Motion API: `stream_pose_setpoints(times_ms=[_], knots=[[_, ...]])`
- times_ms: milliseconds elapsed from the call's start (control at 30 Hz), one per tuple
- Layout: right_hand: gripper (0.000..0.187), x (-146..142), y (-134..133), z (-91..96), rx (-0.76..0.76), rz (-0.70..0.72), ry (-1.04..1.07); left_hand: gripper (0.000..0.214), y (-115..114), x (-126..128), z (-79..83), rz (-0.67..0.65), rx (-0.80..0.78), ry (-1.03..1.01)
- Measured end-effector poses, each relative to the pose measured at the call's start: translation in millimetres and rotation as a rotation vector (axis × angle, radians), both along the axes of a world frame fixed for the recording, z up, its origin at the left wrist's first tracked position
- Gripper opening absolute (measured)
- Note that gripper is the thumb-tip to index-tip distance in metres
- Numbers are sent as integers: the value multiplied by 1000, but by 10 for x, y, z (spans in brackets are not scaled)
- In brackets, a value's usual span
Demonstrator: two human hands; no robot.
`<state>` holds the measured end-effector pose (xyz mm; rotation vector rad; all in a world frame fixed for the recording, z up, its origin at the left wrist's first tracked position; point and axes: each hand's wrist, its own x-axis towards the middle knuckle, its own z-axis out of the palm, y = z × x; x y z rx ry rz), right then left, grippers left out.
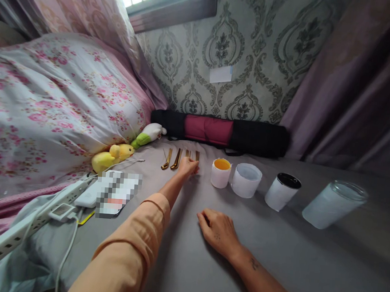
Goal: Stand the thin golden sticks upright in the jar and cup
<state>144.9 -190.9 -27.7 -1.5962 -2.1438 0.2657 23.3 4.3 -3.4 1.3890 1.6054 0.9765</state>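
My left hand [188, 165] reaches forward over a row of small bundles of slim gold pieces, its fingers closed at the right end of the row. The pieces look like bent metal straws; the exact kind is too small to tell. Two bundles lie plainly in view to the left, a left one [167, 158] and a second one [176, 159]. The tops of more gold pieces [197, 155] show past my fingers, and the rest is hidden. My right hand [220, 231] rests on the grey sheet with curled fingers, holding nothing visible.
On the right stand a white-wrapped cup with an orange inside [220, 176], a wide white cup [245, 184], a black-rimmed cup [280, 196] and a frosted glass jar [331, 209]. Behind lies a black-and-maroon bag [209, 130]. To the left are plush toys [114, 155] and a power strip [29, 223].
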Motion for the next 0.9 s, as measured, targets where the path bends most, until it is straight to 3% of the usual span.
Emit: stream_pose_setpoints(times_ms=[400,633,900], knots=[[29,-2,2,0,0,0,-2,10,-151,90,71,-33,-201,-500],[29,0,-5,22,-39,-1,-8,8,-187,99,-11,-58,-285,-643],[29,-3,-2,36,-44,-7,-21,9,-307,98,-86,-96,-247,-719]])
